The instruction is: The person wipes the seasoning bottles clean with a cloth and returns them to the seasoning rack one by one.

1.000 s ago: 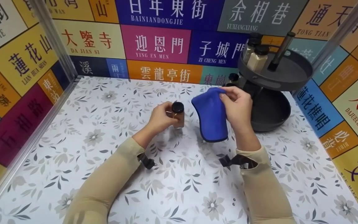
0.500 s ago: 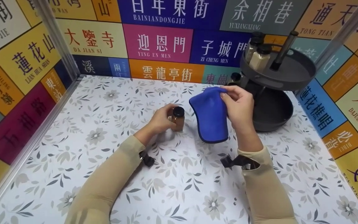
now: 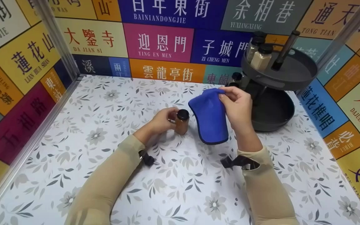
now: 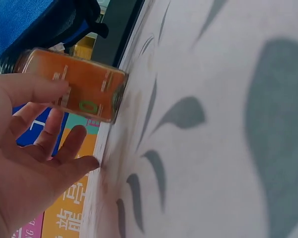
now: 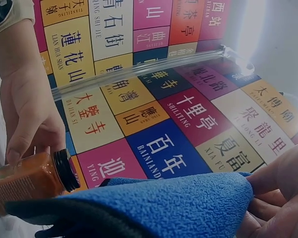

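A spice jar [image 3: 182, 123] with a black lid and orange-brown contents stands upright near the middle of the patterned table. In the left wrist view, the thumb of my left hand [image 4: 37, 144] overlaps the side of the jar [image 4: 82, 84], while its other fingers are spread and slightly bent, apart from the glass. My right hand [image 3: 238, 107] pinches the top edge of a blue cloth [image 3: 211, 117] between thumb and fingers. With its dark border, the cloth hangs just right of the jar. Up close in the right wrist view, the cloth [image 5: 188, 203] looks fuzzy.
A dark two-tier round rack [image 3: 302, 79] stands at the back right, with several black-lidded jars [image 3: 261, 57] on its upper tier. Another black-lidded jar [image 3: 235, 79] shows behind the right hand. Walls [image 3: 161, 43] with colourful signs enclose the table.
The jar has come down and slightly toward me onto the table, and my left fingers have loosened from around it. The right hand keeps holding the cloth almost in place.
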`<state>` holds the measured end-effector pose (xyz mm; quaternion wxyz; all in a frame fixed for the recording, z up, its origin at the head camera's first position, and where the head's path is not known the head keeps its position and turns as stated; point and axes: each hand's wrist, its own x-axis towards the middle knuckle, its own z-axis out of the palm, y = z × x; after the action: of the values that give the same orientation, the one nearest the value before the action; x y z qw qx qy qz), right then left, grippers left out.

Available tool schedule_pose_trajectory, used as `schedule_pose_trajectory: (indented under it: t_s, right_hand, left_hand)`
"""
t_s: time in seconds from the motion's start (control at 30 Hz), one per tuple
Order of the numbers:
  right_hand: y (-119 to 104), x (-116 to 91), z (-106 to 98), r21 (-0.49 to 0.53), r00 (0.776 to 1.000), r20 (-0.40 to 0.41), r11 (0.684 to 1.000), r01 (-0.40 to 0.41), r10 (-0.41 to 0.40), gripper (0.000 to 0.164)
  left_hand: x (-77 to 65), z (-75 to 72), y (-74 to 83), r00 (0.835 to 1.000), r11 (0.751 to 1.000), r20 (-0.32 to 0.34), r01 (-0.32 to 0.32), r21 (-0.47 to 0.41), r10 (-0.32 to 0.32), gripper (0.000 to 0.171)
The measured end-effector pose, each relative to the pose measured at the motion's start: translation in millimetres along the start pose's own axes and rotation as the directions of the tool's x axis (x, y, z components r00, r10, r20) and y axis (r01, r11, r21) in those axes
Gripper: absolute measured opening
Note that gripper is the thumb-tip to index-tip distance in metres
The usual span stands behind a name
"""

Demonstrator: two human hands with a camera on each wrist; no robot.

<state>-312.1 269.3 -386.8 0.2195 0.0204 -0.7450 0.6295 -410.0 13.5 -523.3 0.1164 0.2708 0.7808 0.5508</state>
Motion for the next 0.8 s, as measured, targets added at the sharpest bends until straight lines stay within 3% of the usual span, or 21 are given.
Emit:
schedule_pose_trajectory:
  t_s: [0.2,0.4,0.5,0.6,0.8]
  right_hand:
    - [1,1,0,-0.049,1.000,0.007,0.999,-0.003,0.003,0.020]
    - [3,2,1,-0.065,1.000,-0.009,0.998,-0.002,0.001,0.020]
    - [6,2,4,-0.077,1.000,-0.020,0.997,-0.015,0.014,0.020]
    - [7,0,10,-0.087,0.999,-0.019,0.996,-0.029,0.028,0.019]
    - [5,-11,23,-0.047,0.998,0.049,0.998,-0.029,0.031,0.020]
  left_hand:
    - [-0.4,5.0,2.2,0.999,0.999,-0.027,0.018,-0.046,-0.020,0.046]
    - [-1.4,9.1,11.4,0.994,0.995,-0.105,0.009,-0.102,-0.020,0.042]
    - [-5.1,11.0,25.8,0.986,0.985,-0.166,-0.027,-0.171,-0.002,0.043]
    - [-9.6,16.0,43.8,0.973,0.962,-0.226,-0.103,-0.251,0.045,0.044]
    - [-18.7,28.2,72.4,0.945,0.921,-0.302,-0.223,-0.319,0.124,0.051]
